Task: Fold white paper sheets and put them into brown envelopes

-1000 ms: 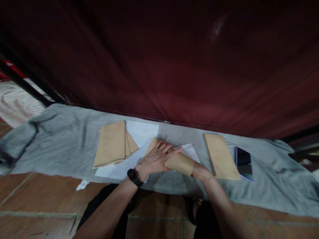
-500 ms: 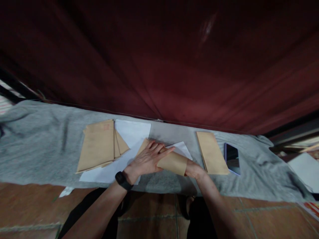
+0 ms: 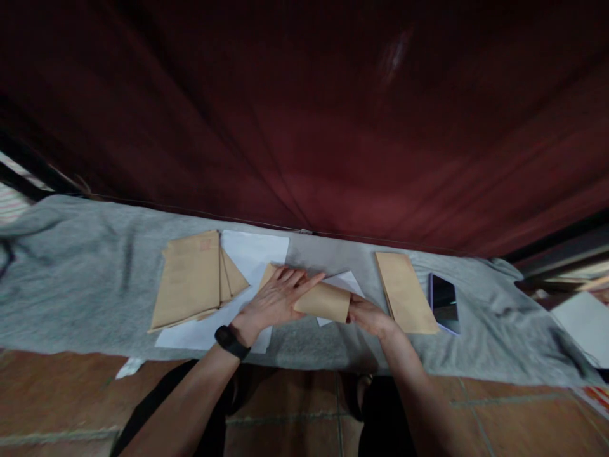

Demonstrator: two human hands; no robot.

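My left hand (image 3: pixel 278 300) lies across a brown paper envelope (image 3: pixel 328 302), fingers stretched out and thumb apart, pressing it down. A black band circles the left wrist. My right hand (image 3: pixel 368 314) is at the envelope's right end, its fingers inside the bulging opening and hidden from sight. Under and behind the envelope, a small white paper (image 3: pixel 351 281) shows on the grey cloth. Left of my hands, a stack of brown envelopes (image 3: pixel 190 276) rests partly on larger white sheets (image 3: pixel 257 246).
On the right lie another brown envelope pile (image 3: pixel 408 293) and a phone (image 3: pixel 445 303). Grey cloth (image 3: pixel 95 279) covers the long surface, backed by a dark red curtain-like sheet (image 3: pixel 304 127). Brown floor tiles (image 3: pixel 285 397) show below its front edge. A white flat object (image 3: pixel 583 324) is at far right.
My right hand has drawn partly out of the envelope, so more of its back shows. My left hand and the envelope have shifted slightly left.
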